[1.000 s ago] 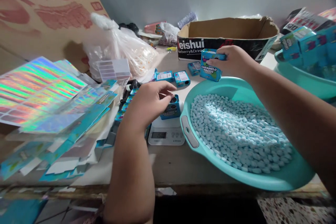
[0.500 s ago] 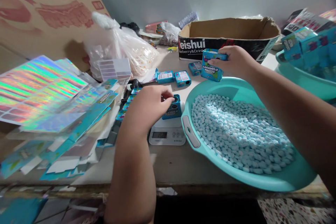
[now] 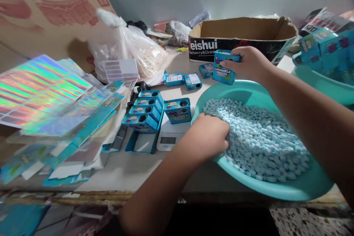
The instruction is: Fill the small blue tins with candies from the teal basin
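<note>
My right hand (image 3: 249,62) grips a small blue candy box (image 3: 223,70) printed "Caramelo Macizo", held up above the basin's far rim. My left hand (image 3: 208,132) is at the near-left side of the turquoise basin (image 3: 260,190), against a heap of pale blue candies (image 3: 262,136). Its fingers are curled in, and whatever they hold is hidden. To its left, another candy box with a round hole in its top (image 3: 177,111) stands upright on a white kitchen scale (image 3: 173,136). Several like boxes (image 3: 143,112) stand in a row in a blue tray (image 3: 141,143) beside the scale.
Loose candy boxes (image 3: 174,79) lie behind the scale. A black cardboard carton (image 3: 204,49) stands at the back, and a second basin (image 3: 323,81) of boxes at right. Shiny sticker sheets (image 3: 41,96) and card cover the left, with a plastic bag (image 3: 129,48) behind.
My left hand has left the top of the box on the scale and moved right to the candies in the basin, uncovering the row of boxes. My right hand has barely moved.
</note>
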`<state>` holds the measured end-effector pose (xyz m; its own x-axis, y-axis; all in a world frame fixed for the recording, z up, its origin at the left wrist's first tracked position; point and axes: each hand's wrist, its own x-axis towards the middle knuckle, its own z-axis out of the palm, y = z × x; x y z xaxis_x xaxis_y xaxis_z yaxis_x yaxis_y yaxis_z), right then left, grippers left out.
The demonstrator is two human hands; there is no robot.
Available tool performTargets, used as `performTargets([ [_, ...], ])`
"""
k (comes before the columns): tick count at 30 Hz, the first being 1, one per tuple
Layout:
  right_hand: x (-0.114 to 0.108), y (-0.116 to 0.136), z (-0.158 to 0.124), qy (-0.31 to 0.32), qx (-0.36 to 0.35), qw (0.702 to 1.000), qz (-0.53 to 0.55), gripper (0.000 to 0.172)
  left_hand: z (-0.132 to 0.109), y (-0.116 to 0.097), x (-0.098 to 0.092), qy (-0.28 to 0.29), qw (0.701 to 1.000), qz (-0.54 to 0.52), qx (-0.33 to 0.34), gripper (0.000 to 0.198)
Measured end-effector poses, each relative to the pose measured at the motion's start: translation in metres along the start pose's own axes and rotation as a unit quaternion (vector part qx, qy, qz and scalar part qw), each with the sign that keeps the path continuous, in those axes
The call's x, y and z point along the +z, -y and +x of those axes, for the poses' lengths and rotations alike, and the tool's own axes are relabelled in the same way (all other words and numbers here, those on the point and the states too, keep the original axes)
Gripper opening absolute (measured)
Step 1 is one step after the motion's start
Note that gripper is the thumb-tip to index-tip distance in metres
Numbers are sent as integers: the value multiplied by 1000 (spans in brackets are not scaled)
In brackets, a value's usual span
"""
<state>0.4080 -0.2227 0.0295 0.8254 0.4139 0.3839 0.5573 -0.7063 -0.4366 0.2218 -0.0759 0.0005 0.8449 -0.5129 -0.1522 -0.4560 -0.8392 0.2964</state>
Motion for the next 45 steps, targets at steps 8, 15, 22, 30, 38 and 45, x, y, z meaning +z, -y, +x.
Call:
performTargets([
  [8,2,-3,1,-1,4,1000,4,41,3,-6,2,30,999,-28,5,22],
  [15,5,-7,3,-4,12,1000,10,37,2,-13,9,23,999,-17,26,19],
  [22,6,-13,4,-7,-4,1000,11,39,4,-9,11,14,999,-41,25,16],
  [30,8,-13,6,-15,9,1000,2,39,1,-13,6,30,999,-22,25,15],
  [38,5,-4,3,-6,28,1000,13,40,1,-12,6,24,999,-26,31,15],
  [45,6,-7,4,-13,14,1000,9,39,1,-13,6,38,998,-28,31,17],
])
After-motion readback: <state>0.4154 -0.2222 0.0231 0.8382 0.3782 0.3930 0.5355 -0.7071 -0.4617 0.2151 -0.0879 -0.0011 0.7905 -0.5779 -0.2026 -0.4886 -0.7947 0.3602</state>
